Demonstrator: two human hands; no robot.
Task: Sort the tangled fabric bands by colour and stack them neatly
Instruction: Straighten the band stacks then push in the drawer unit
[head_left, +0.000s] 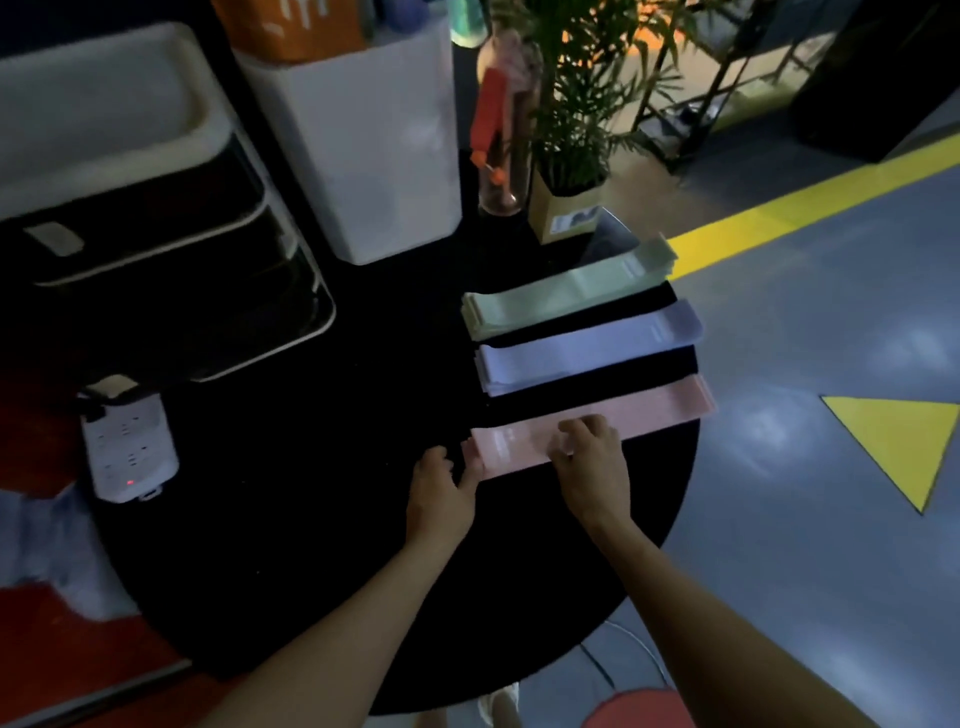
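Three flat stacks of fabric bands lie side by side on the right half of a round black table (311, 519). The green stack (566, 293) is farthest, the lilac stack (587, 348) is in the middle, and the pink stack (649, 405) is nearest. My left hand (441, 488) touches the left end of the pink stack with its fingertips. My right hand (589, 457) rests on top of the pink stack near its middle, fingers bent down onto the fabric. The frame is blurred, so the exact finger contact is unclear.
A white power strip (127, 447) with a red light lies at the table's left edge. Behind stand a black-and-white drawer unit (156, 218), a white bin (363, 145), a pink bottle (501, 119) and a potted plant (566, 208). Grey floor with yellow markings lies to the right.
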